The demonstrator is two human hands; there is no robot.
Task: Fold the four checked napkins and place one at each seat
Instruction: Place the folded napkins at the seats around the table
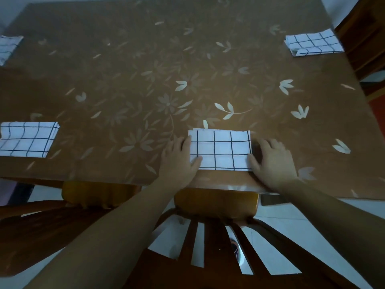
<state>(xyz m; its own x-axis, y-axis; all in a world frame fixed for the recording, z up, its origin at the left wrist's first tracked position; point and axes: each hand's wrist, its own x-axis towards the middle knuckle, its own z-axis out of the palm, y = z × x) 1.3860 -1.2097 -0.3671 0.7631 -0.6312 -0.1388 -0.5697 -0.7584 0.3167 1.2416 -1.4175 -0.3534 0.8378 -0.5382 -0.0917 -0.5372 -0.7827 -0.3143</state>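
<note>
Napkin (220, 151) lies folded at lower centre by the table (145, 80) edge, long axis running left-right. Left hand (179, 161) flanks its left end, right hand (273, 161) its right; both flat, thumbs on top.

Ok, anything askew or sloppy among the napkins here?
Only slightly. The far-right napkin gapes open at its near-left corner, with uneven folds. The near-left napkin has layers fanning out at its right edge. The near-centre napkin sits square; the far-left napkin is cut off by the frame.
</note>
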